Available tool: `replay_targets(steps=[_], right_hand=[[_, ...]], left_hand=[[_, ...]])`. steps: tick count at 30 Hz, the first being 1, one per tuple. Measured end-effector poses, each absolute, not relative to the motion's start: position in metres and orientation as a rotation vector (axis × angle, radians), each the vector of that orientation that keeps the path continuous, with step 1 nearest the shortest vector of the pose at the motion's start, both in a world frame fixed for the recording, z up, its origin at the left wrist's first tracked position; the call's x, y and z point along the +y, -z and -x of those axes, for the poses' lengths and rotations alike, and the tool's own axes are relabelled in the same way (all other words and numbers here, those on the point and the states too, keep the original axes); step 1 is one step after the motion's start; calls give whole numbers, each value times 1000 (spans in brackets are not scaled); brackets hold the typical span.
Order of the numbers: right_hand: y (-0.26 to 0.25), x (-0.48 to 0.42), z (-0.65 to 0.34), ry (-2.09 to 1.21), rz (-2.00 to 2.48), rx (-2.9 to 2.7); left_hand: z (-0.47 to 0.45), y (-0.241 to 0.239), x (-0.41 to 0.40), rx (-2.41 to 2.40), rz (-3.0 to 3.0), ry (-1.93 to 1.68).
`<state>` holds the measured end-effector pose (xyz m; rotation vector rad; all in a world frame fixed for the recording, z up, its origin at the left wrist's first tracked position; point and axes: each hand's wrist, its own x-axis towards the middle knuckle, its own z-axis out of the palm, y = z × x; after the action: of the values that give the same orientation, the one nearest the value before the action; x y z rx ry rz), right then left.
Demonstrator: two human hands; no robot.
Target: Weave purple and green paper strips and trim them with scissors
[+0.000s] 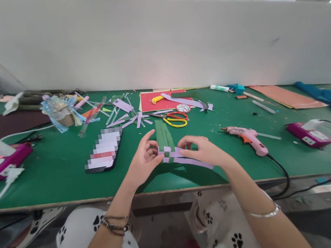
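Note:
Green and lilac paper strips cross in a small checkered weave (pixel 168 154) just above the table's front part. My left hand (pixel 145 155) pinches its left edge between thumb and fingers. From the other side, my right hand (pixel 199 148) is closed on the lilac strips, thumb and forefinger together. Green strips (pixel 163 135) stretch away from the weave toward the back, and a loose lilac strip end (pixel 194 163) passes below my right hand. Beyond the weave lie scissors (pixel 177 118) with red and yellow handles.
A phone (pixel 104 150) lies at left. A pink glue gun (pixel 248 137) rests at right, its cord hanging over the edge near a purple power strip (pixel 308 134). Lilac scraps (pixel 124 105), red paper (pixel 155 101) and a glue stick (pixel 219 88) lie behind.

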<state>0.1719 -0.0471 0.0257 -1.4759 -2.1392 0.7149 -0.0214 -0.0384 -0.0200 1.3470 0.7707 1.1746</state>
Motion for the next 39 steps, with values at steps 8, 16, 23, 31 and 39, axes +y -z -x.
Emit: replay_targets(steps=[8,16,23,31,39], right_hand=[[-24,-37,-166,-916,1233,-2204],[-18,-45,-166,-1014,1369,-2283],[-15,-44,-167,-1055,1392,-2195],[-14,-46,-169,-1058,1399,-2176],[-13,-47,-172,-1049,1417,-2198]], left_hand=[[27,20,-39,974,-1386,-985],[22,17,-44,1062,-1519,-979],[26,14,-45,1066,-1574,-1012],[28,15,-44,1081,-1577,-1030],[28,15,-45,1080,-1585,-1021]])
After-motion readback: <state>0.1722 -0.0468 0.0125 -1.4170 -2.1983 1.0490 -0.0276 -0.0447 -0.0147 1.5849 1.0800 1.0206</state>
